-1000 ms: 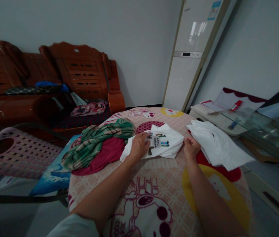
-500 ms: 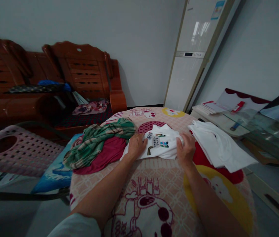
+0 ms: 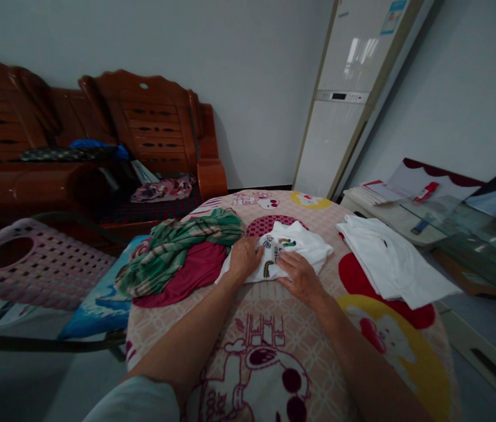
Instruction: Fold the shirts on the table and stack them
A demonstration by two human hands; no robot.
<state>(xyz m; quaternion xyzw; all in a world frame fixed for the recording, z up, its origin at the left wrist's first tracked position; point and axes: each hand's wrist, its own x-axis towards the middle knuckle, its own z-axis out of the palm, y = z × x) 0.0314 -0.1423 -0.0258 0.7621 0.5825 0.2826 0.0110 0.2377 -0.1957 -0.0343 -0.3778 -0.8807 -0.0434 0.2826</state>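
Note:
A white printed garment (image 3: 304, 239) lies bunched on the round table's patterned cloth (image 3: 269, 313). On its left part rests my left hand (image 3: 245, 258), its fingers spread over the fabric. My right hand (image 3: 299, 274) lies across the middle of the print with fingers outstretched, covering some of the lettering. Left of the garment is a heap of green plaid cloth (image 3: 186, 240) on a magenta cloth (image 3: 197, 272). To the right sits a folded white garment (image 3: 392, 258), touched by neither hand.
A pink woven chair (image 3: 50, 264) and a blue cushion (image 3: 102, 299) are at the left. Wooden seats (image 3: 151, 129) stand behind. At the right are a glass shelf (image 3: 458, 220) and papers (image 3: 373, 192). A tall white appliance (image 3: 339, 123) stands against the wall.
My right hand has moved left from the garment's right edge onto its printed middle, and its fingers have flattened. My left hand has stayed nearly in place. The view has shifted slightly.

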